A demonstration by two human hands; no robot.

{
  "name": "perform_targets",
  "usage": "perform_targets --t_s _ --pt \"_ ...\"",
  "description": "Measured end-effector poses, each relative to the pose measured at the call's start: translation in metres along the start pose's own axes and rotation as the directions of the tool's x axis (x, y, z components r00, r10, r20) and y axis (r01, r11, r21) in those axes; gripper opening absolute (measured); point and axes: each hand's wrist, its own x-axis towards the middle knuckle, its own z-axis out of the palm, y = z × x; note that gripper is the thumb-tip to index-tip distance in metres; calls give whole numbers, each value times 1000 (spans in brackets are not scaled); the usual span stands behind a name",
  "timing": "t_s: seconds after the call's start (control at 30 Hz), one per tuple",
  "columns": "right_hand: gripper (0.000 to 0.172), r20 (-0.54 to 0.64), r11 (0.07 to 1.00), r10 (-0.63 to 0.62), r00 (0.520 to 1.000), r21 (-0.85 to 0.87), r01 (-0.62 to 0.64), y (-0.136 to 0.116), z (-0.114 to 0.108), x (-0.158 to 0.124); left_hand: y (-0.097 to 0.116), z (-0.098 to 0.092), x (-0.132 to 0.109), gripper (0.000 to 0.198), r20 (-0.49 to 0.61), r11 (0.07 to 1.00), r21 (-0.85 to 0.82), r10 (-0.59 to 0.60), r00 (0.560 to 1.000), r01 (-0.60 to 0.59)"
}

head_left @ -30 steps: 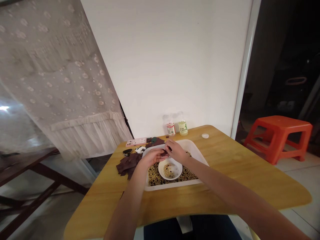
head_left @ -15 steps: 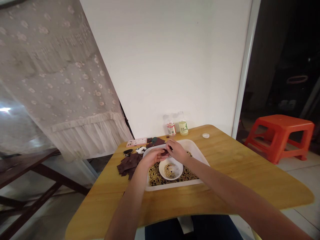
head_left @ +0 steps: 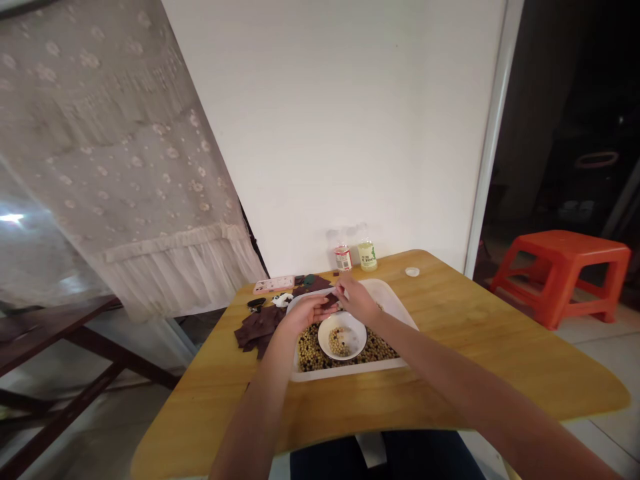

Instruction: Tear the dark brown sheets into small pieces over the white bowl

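Just above a white bowl (head_left: 323, 347), my left hand (head_left: 303, 315) holds a small dark brown piece of cloth or paper (head_left: 330, 301). My right hand (head_left: 356, 299) meets it from the other side, fingers pinched at the piece's edge; whether they grip it or something tiny, I cannot make out. Some pale beads or beans (head_left: 339, 341) lie in the bowl. Under the bowl is a white tray (head_left: 395, 305) holding many round yellowish and dark beads or beans (head_left: 310, 350).
Dark brown pieces (head_left: 257, 328) are heaped left of the tray, near a white crumpled item (head_left: 283, 300) and a pink phone (head_left: 274, 285). By the wall stand a red-and-white container (head_left: 343, 258) and a bottle (head_left: 367, 256). A white cap (head_left: 413, 271) lies right; an orange stool (head_left: 565, 267) stands beyond.
My right hand has shifted slightly to the right and down, so more of the dark brown piece shows between the hands. The bowl and tray stay in place.
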Motion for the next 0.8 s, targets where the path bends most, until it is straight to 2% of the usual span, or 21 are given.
perform_targets --t_s 0.17,0.63,0.8 --pt "14 70 1000 -21 997 -4 21 1 2 -1 -1 -1 1 5 12 999 -31 31 999 -30" --pt "15 76 1000 -9 997 -11 10 -2 -1 -2 0 0 -1 6 11 999 -28 17 1000 -16" --pt "15 65 1000 -21 998 -17 22 -1 -2 -1 2 2 -4 7 7 996 -53 66 998 -65"
